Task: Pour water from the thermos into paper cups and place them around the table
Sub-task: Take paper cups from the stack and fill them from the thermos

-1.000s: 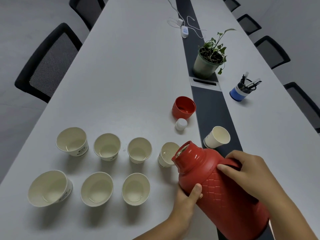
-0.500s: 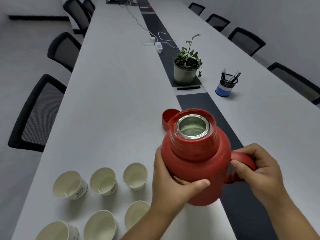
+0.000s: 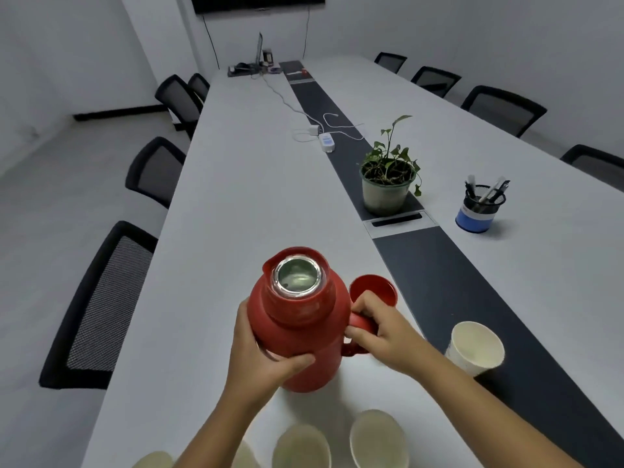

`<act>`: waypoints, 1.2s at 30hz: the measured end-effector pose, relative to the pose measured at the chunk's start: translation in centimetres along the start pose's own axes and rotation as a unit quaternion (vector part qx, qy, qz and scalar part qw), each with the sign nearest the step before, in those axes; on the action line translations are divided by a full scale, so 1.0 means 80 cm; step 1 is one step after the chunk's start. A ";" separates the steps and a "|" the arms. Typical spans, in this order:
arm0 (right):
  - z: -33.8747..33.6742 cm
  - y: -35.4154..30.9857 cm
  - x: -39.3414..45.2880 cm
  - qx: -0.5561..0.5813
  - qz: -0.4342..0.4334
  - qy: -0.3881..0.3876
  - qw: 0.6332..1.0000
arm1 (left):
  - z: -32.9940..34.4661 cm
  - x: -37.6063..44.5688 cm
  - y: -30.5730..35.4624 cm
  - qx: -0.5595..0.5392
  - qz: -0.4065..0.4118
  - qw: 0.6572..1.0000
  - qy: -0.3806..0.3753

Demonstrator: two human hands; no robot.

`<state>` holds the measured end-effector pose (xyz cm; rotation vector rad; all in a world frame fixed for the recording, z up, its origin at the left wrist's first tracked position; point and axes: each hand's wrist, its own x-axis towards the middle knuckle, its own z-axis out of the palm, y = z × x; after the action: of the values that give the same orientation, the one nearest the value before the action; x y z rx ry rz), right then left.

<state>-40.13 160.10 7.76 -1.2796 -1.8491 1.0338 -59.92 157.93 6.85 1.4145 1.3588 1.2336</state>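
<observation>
Right hand (image 3: 381, 336) is curling round the handle of the red thermos (image 3: 297, 325), fingers wrapped; left hand (image 3: 260, 352) is cupping the lower body, thumb across the front, fingers behind and hidden. Thermos is standing roughly upright, mouth open, steel rim showing; whether its base is touching the table (image 3: 253, 197) is not clear. Red cap (image 3: 374, 292) is lying just behind the handle. One paper cup (image 3: 474, 347) is sitting to the right on the dark centre strip (image 3: 449, 282), apart from the thermos. More cups (image 3: 378, 440) are clustering at the near edge, partly cropped, fill level not readable. Judging: pouring step is between cups. To do it well, keeping the handle grip firm, left hand steadying low, bringing the spout right over a cup rim before tilting, tilting slowly since the mouth is wide and paper cups tip easily. Plant pot (image 3: 388, 187) and pen holder (image 3: 481, 211) are sitting well beyond, out of the way.
</observation>
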 end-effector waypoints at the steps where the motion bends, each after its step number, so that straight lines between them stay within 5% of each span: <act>1: 0.010 0.011 0.006 0.010 0.008 0.000 1.000 | -0.003 0.005 -0.012 0.001 -0.011 1.000 -0.008; 16: 0.028 0.062 0.025 -0.023 0.040 -0.044 0.998 | 0.017 -0.002 -0.076 0.046 -0.091 0.995 0.024; 21: 0.001 0.075 -0.041 -0.045 0.048 0.124 0.990 | 0.026 -0.025 -0.061 0.094 -0.112 0.987 0.073; 26: -0.049 0.124 -0.130 -0.024 0.187 0.320 0.928 | 0.052 -0.019 -0.042 0.146 -0.078 0.979 0.121; 30: -0.068 0.163 -0.159 0.014 0.249 0.359 0.899 | 0.070 -0.016 -0.042 0.144 -0.084 0.973 0.159; 36: -0.063 0.209 -0.135 0.101 0.270 0.286 0.914 | 0.071 -0.018 -0.051 0.152 -0.088 0.969 0.171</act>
<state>-25.31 154.56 -5.37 -1.7768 -0.9406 0.9435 -55.17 157.37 1.53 1.2840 1.9365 1.2257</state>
